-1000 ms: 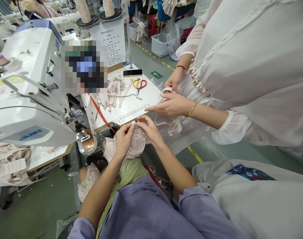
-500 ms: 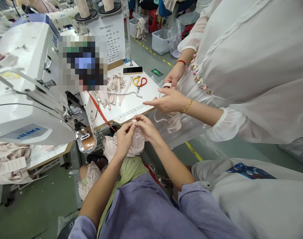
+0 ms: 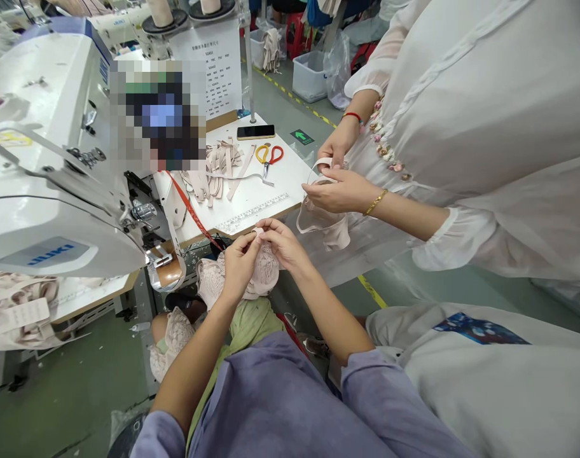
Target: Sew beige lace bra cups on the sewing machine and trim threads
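Co-worker's near hand [image 3: 340, 191] has pulled back from pointing over the table edge and now curls on the pale strap piece [image 3: 325, 226]. Their far hand [image 3: 335, 143] pinches the top of that piece. My own hands have hardly shifted.

Scene, big to small:
- Sewing machine [image 3: 46, 191] far left, head overhanging. Not in use by me right now.
- White table [image 3: 280, 181] in the middle, with a ruler scale printed along its near edge. On it: a pile of beige strips [image 3: 214, 168], scissors [image 3: 268, 154] and a phone [image 3: 255, 131] at the far side.
- Co-worker in white stands right, both hands just beyond mine. Apart from mine, not touching.
- Lace cup [image 3: 261, 277] is off the table, hanging just below its near edge, above my lap. More lace sits lower left by my knee.
- Left hand [image 3: 237, 261] and right hand [image 3: 283, 245] meet at the cup's top edge.
- Fingertips [image 3: 254, 236] on both hands are pinched narrow on a small pale bit at that edge. Hands are touching each other there. Can't tell what the bit is, too small.

Step in hand, my read: fine two-handed work on the top edge of the cup, held in the air and not at the needle.

Next move calls for, as I judge it: keep both pinches tight and close together, since the lace is limp and the rest hangs free. Any shift should be small, one hand at a time, so the edge stays lined up. Keep clear of the co-worker's hands just beyond.
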A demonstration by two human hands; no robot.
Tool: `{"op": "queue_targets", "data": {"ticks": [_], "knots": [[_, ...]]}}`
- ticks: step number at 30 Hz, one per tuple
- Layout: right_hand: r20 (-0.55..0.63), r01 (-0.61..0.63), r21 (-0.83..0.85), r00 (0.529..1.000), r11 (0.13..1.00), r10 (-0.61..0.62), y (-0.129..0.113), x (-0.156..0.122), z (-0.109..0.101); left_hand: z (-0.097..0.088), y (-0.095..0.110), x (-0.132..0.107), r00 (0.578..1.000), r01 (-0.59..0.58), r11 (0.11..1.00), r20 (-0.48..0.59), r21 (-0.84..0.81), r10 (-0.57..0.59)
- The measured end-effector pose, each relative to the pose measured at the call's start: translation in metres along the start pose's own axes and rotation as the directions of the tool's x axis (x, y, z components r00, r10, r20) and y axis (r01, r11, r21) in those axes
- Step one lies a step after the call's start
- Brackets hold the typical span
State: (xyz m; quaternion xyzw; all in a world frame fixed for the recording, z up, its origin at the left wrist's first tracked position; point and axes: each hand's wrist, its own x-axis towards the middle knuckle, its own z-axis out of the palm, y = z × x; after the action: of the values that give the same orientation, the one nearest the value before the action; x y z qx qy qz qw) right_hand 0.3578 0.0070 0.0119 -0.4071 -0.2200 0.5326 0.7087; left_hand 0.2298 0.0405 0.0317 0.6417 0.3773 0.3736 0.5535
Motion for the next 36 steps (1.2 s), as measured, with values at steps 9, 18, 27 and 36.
{"op": "queue_targets", "data": {"ticks": [9, 18, 27, 36], "knots": [[0.008, -0.021, -0.013, 1.0, 1.0, 0.022, -0.002, 0.0, 0.002, -0.001, -0.002, 0.0, 0.999, 0.035, 0.997, -0.002, -0.069, -0.035], [0.001, 0.048, -0.265, 0.999, 0.963, -0.05, 0.008, -0.021, -0.013, -0.002, -0.003, 0.002, 0.972, 0.233, 0.898, 0.06, -0.373, -0.227], [-0.025, 0.06, -0.256, 0.997, 0.965, -0.069, 0.008, -0.028, -0.013, -0.001, -0.001, -0.002, 0.959, 0.283, 0.87, 0.087, -0.405, -0.271], [-0.028, 0.041, -0.233, 0.998, 0.972, -0.049, 0.005, -0.03, -0.013, 0.002, 0.004, -0.001, 0.957, 0.289, 0.863, 0.092, -0.415, -0.276]]}}
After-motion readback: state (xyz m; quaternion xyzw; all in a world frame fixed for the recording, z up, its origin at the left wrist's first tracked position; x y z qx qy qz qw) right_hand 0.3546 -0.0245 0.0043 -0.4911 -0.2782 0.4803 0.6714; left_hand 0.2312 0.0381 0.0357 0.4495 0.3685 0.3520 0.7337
